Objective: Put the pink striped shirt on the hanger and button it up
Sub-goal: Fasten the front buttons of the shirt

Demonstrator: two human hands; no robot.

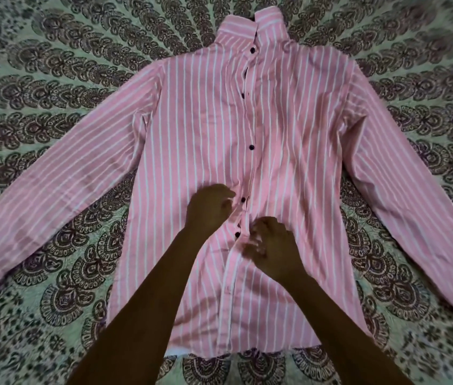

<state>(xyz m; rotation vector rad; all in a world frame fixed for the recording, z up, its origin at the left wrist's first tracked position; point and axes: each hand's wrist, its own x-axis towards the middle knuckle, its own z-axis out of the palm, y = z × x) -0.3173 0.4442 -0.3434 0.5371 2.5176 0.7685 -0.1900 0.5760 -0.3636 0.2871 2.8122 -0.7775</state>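
The pink striped shirt (197, 129) lies flat, front up, sleeves spread to both sides and collar at the far end. Several dark buttons run down its placket; one (251, 147) sits mid-chest, another (237, 234) lies between my hands. My left hand (209, 208) rests curled on the left front panel beside the placket. My right hand (271, 245) pinches the placket edge just below the lowest dark button. No hanger shows; only a dark sliver (253, 18) peeks inside the collar.
A bedspread (53, 79) with a dark paisley mandala print on pale green covers the whole surface under the shirt. The cuffs of both sleeves reach close to the left and right edges of the view.
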